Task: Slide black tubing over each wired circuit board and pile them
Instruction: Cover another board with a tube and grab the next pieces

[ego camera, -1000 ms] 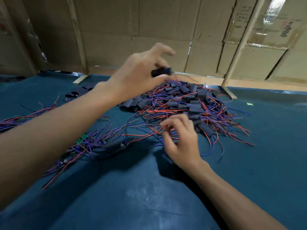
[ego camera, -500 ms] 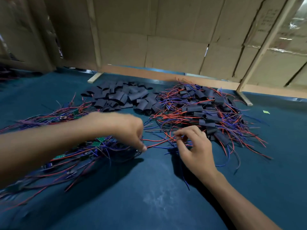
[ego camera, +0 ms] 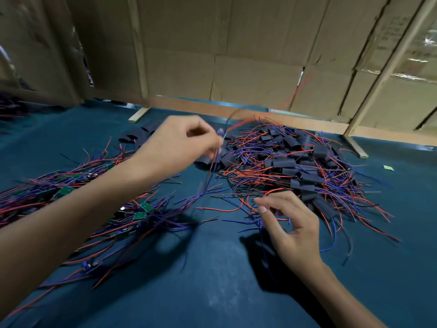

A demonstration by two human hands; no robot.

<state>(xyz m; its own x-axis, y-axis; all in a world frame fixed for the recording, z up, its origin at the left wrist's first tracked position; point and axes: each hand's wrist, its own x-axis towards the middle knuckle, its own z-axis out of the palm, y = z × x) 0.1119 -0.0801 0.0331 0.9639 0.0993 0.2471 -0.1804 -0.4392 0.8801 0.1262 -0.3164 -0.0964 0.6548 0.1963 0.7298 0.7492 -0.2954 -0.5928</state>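
Just loose heaps on the blue cloth point(ego camera: 212, 292) — bare wired boards point(ego camera: 142, 210), sleeved ones point(ego camera: 283, 163).

Left hand point(ego camera: 175, 144) is raised, its fingertips pinched together; right hand point(ego camera: 292, 229) hovers lower, fingers loosely curled, both forearms bare.

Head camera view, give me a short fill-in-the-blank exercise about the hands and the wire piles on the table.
1. The left hand pinches a wired board lifted above the table, and its wires are red and ____.
2. The pile of finished boards, sleeved in black tubing, lies to the ____ of the unsleeved boards.
3. The bare circuit boards in the unsleeved pile are ____ in colour.
4. The table cover is dark ____.

Missing words: blue; right; green; blue
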